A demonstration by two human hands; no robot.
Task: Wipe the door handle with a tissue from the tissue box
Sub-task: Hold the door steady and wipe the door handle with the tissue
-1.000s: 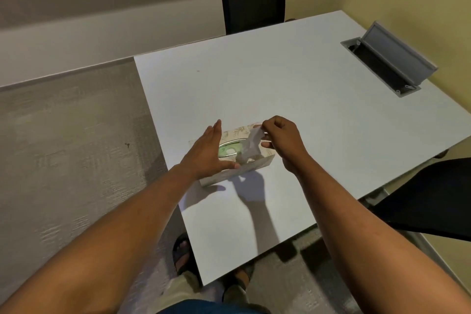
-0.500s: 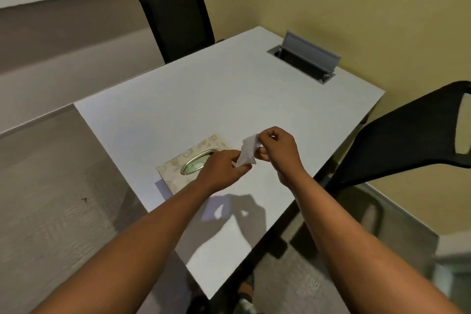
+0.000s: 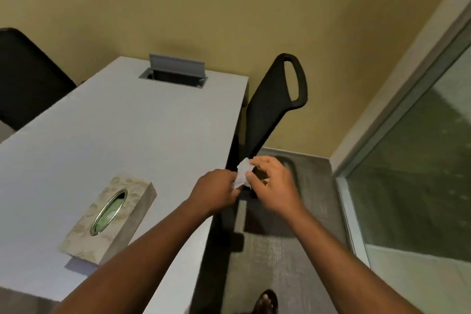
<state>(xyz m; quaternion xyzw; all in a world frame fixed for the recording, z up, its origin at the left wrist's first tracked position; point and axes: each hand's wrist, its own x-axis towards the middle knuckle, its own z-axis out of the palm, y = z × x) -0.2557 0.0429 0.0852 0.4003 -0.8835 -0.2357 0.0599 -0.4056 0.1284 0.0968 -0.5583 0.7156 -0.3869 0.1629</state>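
A small white tissue [image 3: 243,173] is pinched between both hands just past the right edge of the table. My left hand [image 3: 216,190] grips its lower part with closed fingers. My right hand [image 3: 274,183] holds its upper part with thumb and fingertips. The beige patterned tissue box [image 3: 112,216] lies flat on the white table [image 3: 127,130], to the left of my hands, its oval slot showing green inside. No door handle is in view.
A black chair [image 3: 275,99] stands right beside the table's right edge, behind my hands. Another black chair [image 3: 25,79] is at far left. A grey cable hatch [image 3: 175,70] stands open at the table's far end. A glass panel [image 3: 420,173] fills the right side.
The tissue came out of the box and both hands carried it rightward off the table edge. My view swung right, bringing the glass panel and the right chair into sight.
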